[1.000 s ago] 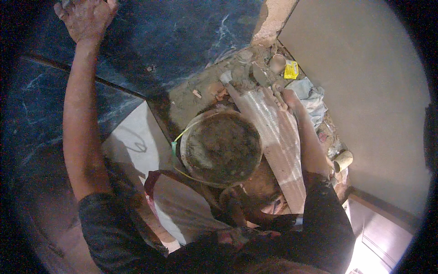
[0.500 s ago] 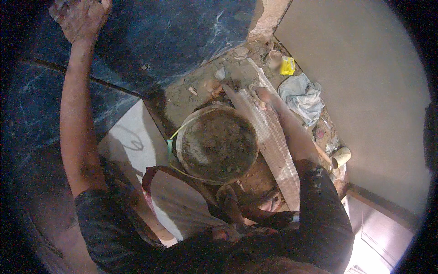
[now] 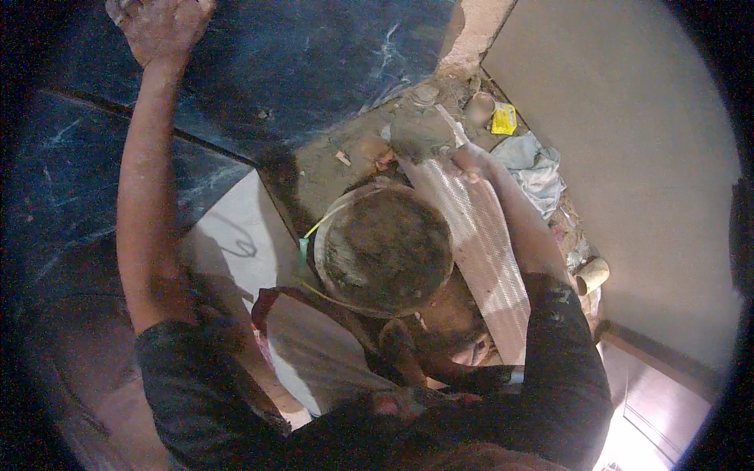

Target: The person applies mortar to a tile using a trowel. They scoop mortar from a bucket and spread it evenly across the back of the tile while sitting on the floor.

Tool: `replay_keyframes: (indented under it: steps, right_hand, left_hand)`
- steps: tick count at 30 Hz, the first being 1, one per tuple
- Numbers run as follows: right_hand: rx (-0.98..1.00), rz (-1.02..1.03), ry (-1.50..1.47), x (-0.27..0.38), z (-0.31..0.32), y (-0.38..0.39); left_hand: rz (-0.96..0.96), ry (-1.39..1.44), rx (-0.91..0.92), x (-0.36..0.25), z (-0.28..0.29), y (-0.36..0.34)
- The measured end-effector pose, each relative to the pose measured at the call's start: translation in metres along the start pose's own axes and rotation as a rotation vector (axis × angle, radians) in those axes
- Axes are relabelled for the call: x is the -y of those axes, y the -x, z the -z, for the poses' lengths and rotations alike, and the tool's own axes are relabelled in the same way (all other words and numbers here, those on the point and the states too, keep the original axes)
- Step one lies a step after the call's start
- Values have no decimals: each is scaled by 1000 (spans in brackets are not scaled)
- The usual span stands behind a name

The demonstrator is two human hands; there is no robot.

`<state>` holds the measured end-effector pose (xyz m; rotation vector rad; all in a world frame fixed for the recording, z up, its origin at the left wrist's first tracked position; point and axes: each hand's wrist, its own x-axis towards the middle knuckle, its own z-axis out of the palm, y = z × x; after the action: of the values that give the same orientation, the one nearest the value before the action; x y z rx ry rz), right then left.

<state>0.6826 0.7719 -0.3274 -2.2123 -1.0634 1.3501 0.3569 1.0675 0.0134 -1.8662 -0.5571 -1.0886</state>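
Note:
My left hand [image 3: 166, 30] lies on a dark blue, white-veined panel [image 3: 314, 55] at the upper left. Its thumb is apart from the fingers, whose tips the frame's top edge cuts off. At the right of centre, my right hand [image 3: 473, 162] grips the far part of a long, pale tile strip [image 3: 479, 243] by its right edge. A fine raised grid covers the strip's face, which slants down toward me. Beside the strip stands a round bucket [image 3: 320, 259] with a yellow-green handle, filled with grey-brown mortar [image 3: 385, 247].
A crumpled pale cloth [image 3: 538, 173], a yellow packet [image 3: 504, 119] and a beige cup-like piece [image 3: 592, 275] lie along the plain wall [image 3: 628, 157] at right. Loose debris covers the rough floor [image 3: 322, 169] beyond the bucket. A white panel [image 3: 243, 235] is left of it.
The tile strip has turned, so more of its gridded face shows, and my right hand has shifted with it. My left hand stays on the panel while the whole view slides slightly rightward.

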Motion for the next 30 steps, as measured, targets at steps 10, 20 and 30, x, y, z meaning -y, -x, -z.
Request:
replay_keyframes:
  steps: [10, 20, 30]
  right_hand:
    - [13, 303, 156, 4, 9, 7]
    - [103, -29, -146, -9, 6, -75]
    - [-753, 930, 574, -10, -27, -48]
  left_hand:
    - [54, 419, 236, 54, -45, 24]
    - [-44, 22, -88, -9, 5, -5]
    - [-60, 300, -12, 50, -55, 25]
